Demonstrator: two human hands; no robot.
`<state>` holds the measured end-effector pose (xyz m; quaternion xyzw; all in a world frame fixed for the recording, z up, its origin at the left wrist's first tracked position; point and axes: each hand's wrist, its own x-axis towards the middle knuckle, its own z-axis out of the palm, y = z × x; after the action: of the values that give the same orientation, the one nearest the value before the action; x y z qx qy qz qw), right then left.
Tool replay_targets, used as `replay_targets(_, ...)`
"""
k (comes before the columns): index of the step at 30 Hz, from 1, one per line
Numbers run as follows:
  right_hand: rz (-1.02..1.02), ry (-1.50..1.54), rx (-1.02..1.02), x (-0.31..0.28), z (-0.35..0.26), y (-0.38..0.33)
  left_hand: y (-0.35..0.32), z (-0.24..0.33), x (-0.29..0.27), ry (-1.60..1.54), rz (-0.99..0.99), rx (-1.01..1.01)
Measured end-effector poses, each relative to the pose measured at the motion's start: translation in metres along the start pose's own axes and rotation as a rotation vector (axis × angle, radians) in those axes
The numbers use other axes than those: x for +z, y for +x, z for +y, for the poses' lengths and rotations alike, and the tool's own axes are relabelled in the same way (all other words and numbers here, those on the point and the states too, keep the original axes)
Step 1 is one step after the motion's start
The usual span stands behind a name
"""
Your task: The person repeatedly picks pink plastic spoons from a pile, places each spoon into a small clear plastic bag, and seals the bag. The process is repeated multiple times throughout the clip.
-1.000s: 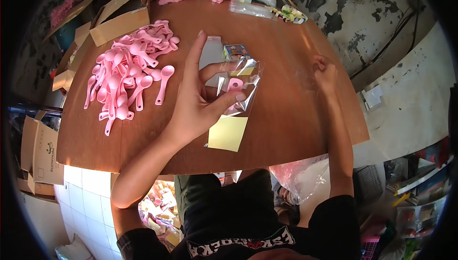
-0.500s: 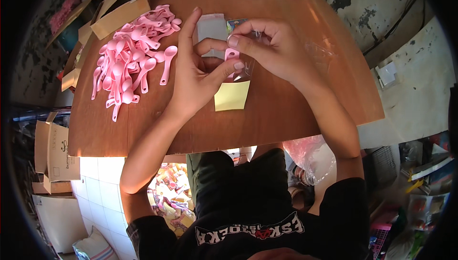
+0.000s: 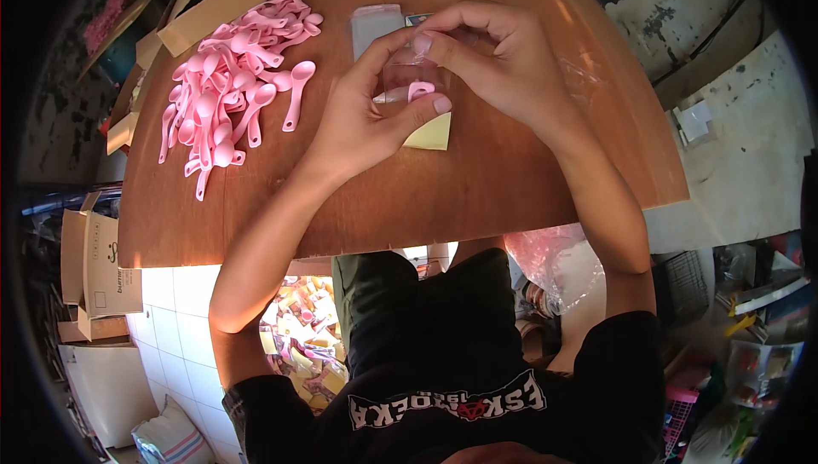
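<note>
Pink spoon pile at far left on the brown table; one loose spoon just right of it, handle toward me. Next, my left hand: thumb and fingers closed, gripping a clear bag with a spoon handle in it. Clear packet lies beyond that hand. Key relation: the handle sits between my hands, right at my left thumb, its holed end poking past, pointing away from me. Left is the nearer hand, pressing it through the plastic. Long axis looks roughly front to back; bowl hidden, so can't tell exact tilt. Yellow card shows on my side of the thumb; can't tell if it's inside the bag. Last, my right hand: thumb and finger pinching the bag's far end, beyond the handle and apart from it.
</note>
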<state>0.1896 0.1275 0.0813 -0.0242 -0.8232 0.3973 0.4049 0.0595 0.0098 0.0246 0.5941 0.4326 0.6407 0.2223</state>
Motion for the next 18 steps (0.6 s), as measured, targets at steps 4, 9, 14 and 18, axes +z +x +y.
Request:
replay_targets(4, 0.001, 0.046, 0.043, -0.0009, -0.0003, 0.0004, -0.0003, -0.0008, -0.0043, 0.011, -0.009, -0.116)
replay_targets(9, 0.032, 0.007, 0.008, -0.0042, 0.0058, 0.0069, 0.0021, -0.0052, -0.0025, -0.073, 0.027, -0.075)
replay_targets(14, 0.031, -0.026, -0.002, -0.0030, 0.0077, 0.0081, 0.0024, -0.0063, -0.0050, -0.054, 0.049, -0.120)
replay_targets(18, -0.023, 0.128, 0.072, 0.0012, 0.0020, 0.0055, 0.0036, -0.0058, -0.0080, -0.027, 0.082, -0.129)
